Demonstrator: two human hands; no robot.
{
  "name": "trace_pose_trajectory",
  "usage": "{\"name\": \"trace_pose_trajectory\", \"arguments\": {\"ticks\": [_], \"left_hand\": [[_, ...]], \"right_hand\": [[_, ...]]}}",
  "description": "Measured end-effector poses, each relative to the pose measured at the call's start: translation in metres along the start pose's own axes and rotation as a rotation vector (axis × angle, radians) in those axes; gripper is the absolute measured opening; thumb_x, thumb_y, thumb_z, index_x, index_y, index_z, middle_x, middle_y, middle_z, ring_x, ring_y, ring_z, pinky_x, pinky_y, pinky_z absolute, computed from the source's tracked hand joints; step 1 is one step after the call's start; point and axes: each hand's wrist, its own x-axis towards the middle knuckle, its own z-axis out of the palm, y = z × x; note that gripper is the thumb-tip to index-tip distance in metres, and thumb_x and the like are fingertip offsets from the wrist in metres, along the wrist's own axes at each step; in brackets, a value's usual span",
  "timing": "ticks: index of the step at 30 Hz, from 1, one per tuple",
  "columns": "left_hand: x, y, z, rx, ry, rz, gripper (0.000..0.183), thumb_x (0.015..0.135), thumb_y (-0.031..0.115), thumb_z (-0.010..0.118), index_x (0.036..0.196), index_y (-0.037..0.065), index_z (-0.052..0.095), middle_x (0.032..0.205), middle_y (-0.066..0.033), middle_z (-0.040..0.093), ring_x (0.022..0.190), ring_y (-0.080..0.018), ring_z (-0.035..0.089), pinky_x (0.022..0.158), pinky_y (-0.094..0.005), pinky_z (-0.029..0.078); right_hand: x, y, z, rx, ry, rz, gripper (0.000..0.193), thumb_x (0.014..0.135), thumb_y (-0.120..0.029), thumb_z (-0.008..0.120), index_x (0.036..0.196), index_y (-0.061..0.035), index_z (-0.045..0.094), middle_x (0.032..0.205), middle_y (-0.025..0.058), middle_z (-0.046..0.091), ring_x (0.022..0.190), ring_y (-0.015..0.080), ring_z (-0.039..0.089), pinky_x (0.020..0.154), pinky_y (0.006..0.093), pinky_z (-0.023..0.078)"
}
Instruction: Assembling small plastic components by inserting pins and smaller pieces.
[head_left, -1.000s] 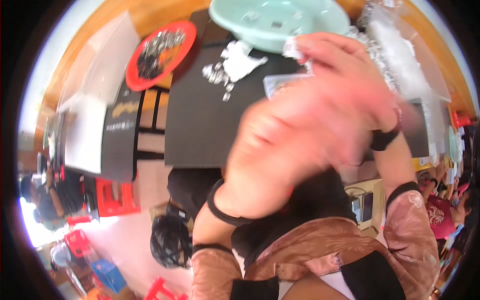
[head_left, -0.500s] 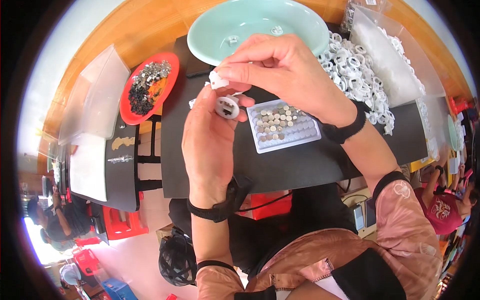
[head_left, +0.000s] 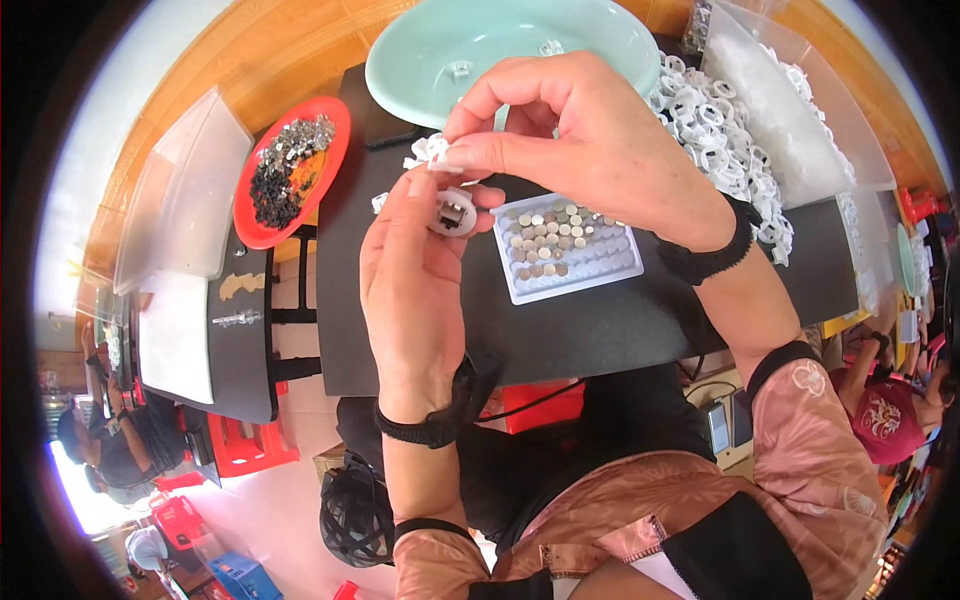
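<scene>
My left hand (head_left: 412, 290) is raised over the dark table, its fingers closed around a white plastic ring part (head_left: 443, 218) with dark bits showing in its opening. Between the thumb and forefinger of my right hand (head_left: 595, 150) is a small white plastic piece (head_left: 432, 152), touching my left fingertips just above the ring. Below my right hand lies a pale tray (head_left: 595, 287) with rows of hollows and many round silver button cells (head_left: 548, 242). My fingers partly cover both white parts, so whether they are joined I cannot tell.
A pale green basin (head_left: 395, 75) with a few white parts stands at the back. White ring parts (head_left: 715, 140) are heaped at right beside a clear bin (head_left: 800, 130). A red plate (head_left: 333, 170) of small metal, black and orange pieces sits left. People work at both sides.
The small white piece has turned in my right fingers and sits slightly lower, nearer the ring part. My right hand has shifted slightly; my left keeps its hold.
</scene>
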Motion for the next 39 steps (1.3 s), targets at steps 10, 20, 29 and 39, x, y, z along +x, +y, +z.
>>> {"name": "trace_pose_trajectory", "arguments": {"ticks": [10, 20, 29, 39], "left_hand": [[0.005, 0.003, 0.003, -0.089, 0.024, -0.058, 0.04, 0.094, 0.001, 0.04, 0.132, -0.01, 0.039, 0.124, -0.0208, 0.053, 0.116, -0.026, 0.056, 0.104, -0.0346, 0.044], [0.007, 0.004, 0.0, -0.003, 0.028, -0.001, 0.041, 0.095, -0.001, 0.044, 0.135, -0.011, 0.039, 0.134, -0.019, 0.048, 0.123, -0.0229, 0.051, 0.107, -0.0331, 0.042], [0.007, 0.005, -0.004, -0.019, 0.016, -0.001, 0.041, 0.093, -0.004, 0.047, 0.134, -0.006, 0.045, 0.127, -0.0152, 0.056, 0.116, -0.019, 0.056, 0.103, -0.0297, 0.045], [0.009, 0.005, -0.005, -0.115, -0.025, -0.09, 0.053, 0.104, 0.029, 0.032, 0.137, -0.013, 0.034, 0.133, -0.0217, 0.049, 0.118, -0.0272, 0.055, 0.105, -0.0352, 0.043]], "right_hand": [[0.002, 0.0, -0.005, 0.191, -0.085, 0.13, 0.018, 0.092, -0.015, 0.062, 0.098, 0.0018, 0.066, 0.082, 0.002, 0.065, 0.071, 0.0052, 0.059, 0.061, 0.0183, 0.042], [0.005, 0.018, 0.004, 0.09, 0.009, 0.028, 0.018, 0.084, -0.016, 0.067, 0.088, 0.0016, 0.069, 0.066, 0.0064, 0.064, 0.061, 0.0097, 0.058, 0.057, 0.0242, 0.045], [0.005, 0.008, 0.004, 0.142, 0.073, 0.02, 0.016, 0.084, -0.013, 0.066, 0.087, 0.0028, 0.07, 0.066, 0.0069, 0.065, 0.059, 0.0104, 0.06, 0.055, 0.0235, 0.046], [0.002, 0.007, 0.003, 0.11, 0.02, 0.076, 0.016, 0.086, -0.011, 0.065, 0.088, 0.0042, 0.069, 0.07, 0.0091, 0.067, 0.06, 0.012, 0.065, 0.056, 0.0248, 0.05]]}}
